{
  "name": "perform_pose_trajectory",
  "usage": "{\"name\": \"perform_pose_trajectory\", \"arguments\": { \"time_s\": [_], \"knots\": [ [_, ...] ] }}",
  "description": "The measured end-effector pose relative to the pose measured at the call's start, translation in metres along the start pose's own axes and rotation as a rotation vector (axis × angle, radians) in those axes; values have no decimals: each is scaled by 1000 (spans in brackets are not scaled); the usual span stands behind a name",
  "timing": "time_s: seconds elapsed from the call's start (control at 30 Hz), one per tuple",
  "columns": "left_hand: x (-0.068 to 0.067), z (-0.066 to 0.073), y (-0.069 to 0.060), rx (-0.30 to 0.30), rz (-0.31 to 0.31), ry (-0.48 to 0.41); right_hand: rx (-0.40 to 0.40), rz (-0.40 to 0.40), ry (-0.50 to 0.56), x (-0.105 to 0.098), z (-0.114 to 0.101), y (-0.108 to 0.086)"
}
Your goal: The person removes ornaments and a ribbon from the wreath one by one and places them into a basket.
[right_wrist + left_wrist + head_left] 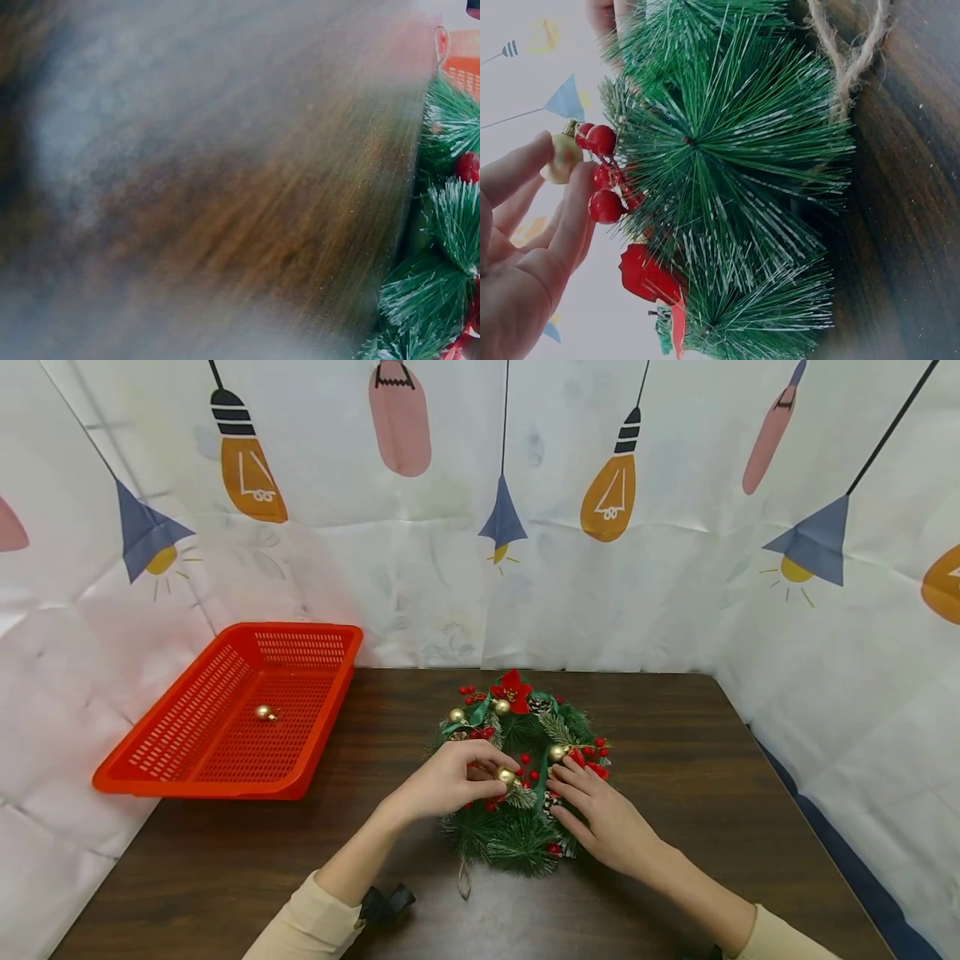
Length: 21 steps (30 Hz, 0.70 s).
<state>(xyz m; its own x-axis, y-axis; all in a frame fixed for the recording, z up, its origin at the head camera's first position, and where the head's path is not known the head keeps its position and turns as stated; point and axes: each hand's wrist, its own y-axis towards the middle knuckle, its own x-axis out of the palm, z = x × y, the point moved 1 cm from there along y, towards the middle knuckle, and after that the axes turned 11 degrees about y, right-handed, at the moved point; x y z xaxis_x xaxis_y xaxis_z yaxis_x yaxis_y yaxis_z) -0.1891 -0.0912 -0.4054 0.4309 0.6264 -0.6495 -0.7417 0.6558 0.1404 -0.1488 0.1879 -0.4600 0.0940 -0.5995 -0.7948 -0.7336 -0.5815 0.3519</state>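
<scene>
A curtained-off work booth, with lamp-printed white cloth (420, 577) hanging behind and beside a wood-grain table (667, 752).

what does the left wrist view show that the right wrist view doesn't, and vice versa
Only the left wrist view shows the left hand pinching a gold bauble, and a blue lamp print on the white backdrop.

Only the right wrist view shows part of a red slotted basket, at its upper right.

Both show the frosted pine wreath, red berries, a twine loop and the dark wooden tabletop.
</scene>
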Motion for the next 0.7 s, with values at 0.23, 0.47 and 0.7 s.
{"name": "perform_pose_trajectory", "arguments": {
  "time_s": [0.23,0.47,0.7],
  "knots": [
    [2,1,1,72,-70,5,9,1,5,0,0,-1],
    [2,4,1,108,-71,-2,15,1,8,1,0,0],
    [-3,5,-1,101,-41,12,12,7,12,1,0,0]
  ]
}}
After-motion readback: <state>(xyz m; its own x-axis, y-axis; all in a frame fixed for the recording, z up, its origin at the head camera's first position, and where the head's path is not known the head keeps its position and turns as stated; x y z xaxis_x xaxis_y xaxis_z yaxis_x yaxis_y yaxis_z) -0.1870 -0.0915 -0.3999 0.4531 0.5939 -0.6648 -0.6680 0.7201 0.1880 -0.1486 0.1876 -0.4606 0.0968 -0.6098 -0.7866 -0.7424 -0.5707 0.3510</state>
